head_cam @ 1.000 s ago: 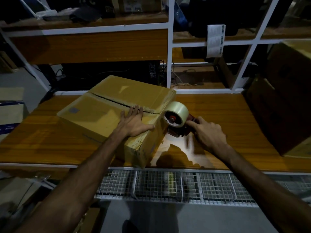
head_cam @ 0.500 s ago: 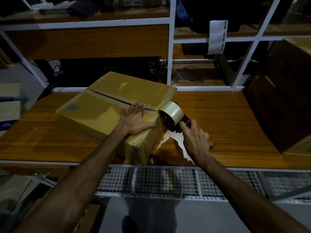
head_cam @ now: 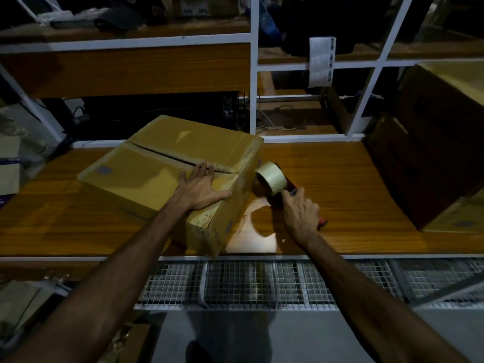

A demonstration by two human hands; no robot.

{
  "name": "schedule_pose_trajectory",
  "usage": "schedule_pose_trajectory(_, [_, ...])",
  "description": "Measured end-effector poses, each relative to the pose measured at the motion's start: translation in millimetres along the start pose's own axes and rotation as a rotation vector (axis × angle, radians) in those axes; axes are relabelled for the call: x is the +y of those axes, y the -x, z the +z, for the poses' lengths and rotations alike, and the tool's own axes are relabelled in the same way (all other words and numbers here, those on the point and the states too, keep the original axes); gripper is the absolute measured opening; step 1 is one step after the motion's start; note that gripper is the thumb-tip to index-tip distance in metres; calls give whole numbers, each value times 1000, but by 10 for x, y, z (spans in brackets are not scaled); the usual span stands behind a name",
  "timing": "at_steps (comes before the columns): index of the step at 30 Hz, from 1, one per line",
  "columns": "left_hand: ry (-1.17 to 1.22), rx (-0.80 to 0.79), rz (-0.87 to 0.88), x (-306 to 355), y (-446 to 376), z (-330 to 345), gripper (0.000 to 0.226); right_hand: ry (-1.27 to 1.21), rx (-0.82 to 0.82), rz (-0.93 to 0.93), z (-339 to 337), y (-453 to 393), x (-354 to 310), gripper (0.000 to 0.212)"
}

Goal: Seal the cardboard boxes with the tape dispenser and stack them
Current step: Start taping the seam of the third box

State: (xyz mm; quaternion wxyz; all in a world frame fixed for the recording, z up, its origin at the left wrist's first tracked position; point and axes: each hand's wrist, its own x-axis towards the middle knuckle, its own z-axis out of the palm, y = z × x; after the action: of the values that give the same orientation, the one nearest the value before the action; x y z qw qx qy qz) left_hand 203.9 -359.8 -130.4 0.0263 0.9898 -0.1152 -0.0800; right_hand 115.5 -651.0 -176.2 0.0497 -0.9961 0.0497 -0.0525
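Cardboard, in the shape of a part-seen box (head_cam: 9, 163), is sitting at the far left edge of the wooden worktop (head_cam: 340, 184); nearer the middle the cardboard box (head_cam: 146, 174) being worked on is lying skewed on that worktop, its top flaps closed with a dark seam (head_cam: 167, 157) still showing between them; the left hand (head_cam: 197, 191) is lying flat on the near flap, fingers straight and spread, fingertips reaching the seam, thumb pointing toward the box's right edge, pressing rather than gripping; just right of that edge the tape dispenser (head_cam: 275, 184) is touching the box's side wall, its pale roll uppermost; the right hand (head_cam: 301, 210) is wrapping its curled fingers round the dispenser's handle, a red end poking out beneath the palm; further right, larger dark cartons (head_cam: 429, 142) are standing stacked against the white shelf frame (head_cam: 253, 74).
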Motion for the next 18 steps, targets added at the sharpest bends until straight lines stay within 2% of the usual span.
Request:
schedule_pose_trajectory(6, [6, 1, -1, 3, 18, -11, 133, -141, 1, 222, 148, -1, 366, 35])
schedule_pose_trajectory(12, [3, 78, 25, 118, 51, -20, 118, -460, -17, 246, 224, -324, 612, 25])
schedule_pose_trajectory(18, [27, 78, 48, 338, 91, -49, 103, -437, -81, 276, 210, -553, 719, 28])
